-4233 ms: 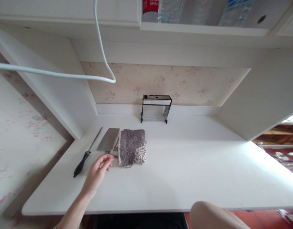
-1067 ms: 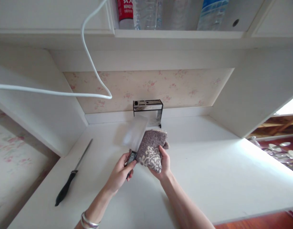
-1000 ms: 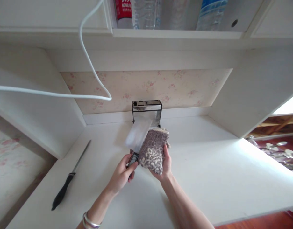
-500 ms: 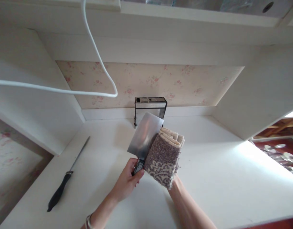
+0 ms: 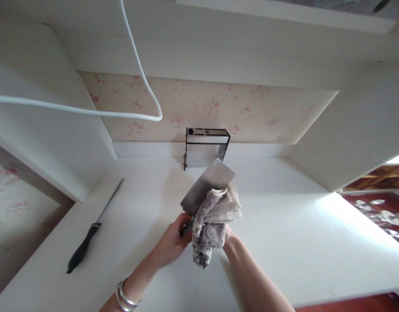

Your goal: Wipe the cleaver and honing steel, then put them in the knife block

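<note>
Head view shows the left hand [image 5: 169,247] clenched on the broad steel cleaver [image 5: 207,185] while the right hand [image 5: 228,237] grips the bunched grey-beige towel [image 5: 210,219] against its blade, where a slip could cut the fingers.

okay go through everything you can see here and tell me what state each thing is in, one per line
Cleaver: lifted off the counter, blade tilted up, handle gripped by left hand.
Towel: bunched, pressed against the blade, held by right hand.
Sharpening steel: lying flat on the counter, untouched.
Knife rack: upright at the back wall, no knives visible in it.
Cable: hanging in a loop.
</note>
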The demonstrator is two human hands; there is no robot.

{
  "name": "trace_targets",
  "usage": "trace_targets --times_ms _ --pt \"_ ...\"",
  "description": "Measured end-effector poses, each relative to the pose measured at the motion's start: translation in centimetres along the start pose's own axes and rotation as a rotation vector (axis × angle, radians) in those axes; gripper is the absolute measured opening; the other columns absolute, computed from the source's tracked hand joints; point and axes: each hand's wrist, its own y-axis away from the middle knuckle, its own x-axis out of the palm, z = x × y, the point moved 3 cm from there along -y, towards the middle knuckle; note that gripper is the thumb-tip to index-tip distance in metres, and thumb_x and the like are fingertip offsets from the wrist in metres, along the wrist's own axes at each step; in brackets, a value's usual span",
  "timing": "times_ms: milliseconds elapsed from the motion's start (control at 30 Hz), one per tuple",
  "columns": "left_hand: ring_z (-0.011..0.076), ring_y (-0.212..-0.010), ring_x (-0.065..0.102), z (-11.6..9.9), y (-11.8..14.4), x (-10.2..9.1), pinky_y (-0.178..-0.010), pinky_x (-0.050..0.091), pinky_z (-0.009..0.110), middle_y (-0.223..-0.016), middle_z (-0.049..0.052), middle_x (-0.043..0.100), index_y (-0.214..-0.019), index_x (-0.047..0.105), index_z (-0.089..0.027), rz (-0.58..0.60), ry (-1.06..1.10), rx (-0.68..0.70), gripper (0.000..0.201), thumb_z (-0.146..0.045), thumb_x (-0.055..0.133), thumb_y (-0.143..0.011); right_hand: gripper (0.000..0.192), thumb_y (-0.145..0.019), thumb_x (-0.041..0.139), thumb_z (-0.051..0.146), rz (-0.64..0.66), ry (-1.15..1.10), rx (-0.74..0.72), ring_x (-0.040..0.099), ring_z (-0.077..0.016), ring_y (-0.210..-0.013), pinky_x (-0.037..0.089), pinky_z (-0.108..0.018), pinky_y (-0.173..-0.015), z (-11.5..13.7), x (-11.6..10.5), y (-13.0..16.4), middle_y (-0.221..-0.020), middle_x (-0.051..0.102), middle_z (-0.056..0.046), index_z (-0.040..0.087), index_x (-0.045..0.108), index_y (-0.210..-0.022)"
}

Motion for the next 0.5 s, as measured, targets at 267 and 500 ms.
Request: trace_targets --times_ms 267,500 --pt "0.0127 -0.058 0.05 0.4 -0.1 0.2 -0.052 0.038 0.023 -0.076 0.002 0.06 -0.107 0.053 -0.016 0.091 -0.108 -0.118 0.033 -0.038 0.057 -0.083 0.022 -0.06 0.077 0.03 -0.176 -0.165 -0.179 0.066 -0.0218 -0.082 0.056 -0.032 -0.073 1.0 -0.5 -1.1 -0.081 0.071 -0.004 0.017 0.065 -0.073" --pt "0.019 -0.076 0.058 -0.4 -0.2 0.5 -0.072 0.045 0.029 -0.086 0.005 0.065 -0.108 0.055 -0.017 0.019 -0.079 -0.058 0.029 -0.028 0.057 -0.081 0.024 -0.061 0.08 0.025 -0.151 -0.026 -0.218 0.067 -0.0231 -0.082 0.057 -0.032 -0.073 0.8 0.3 -0.1 -0.078 0.07 -0.005 0.018 0.066 -0.08"
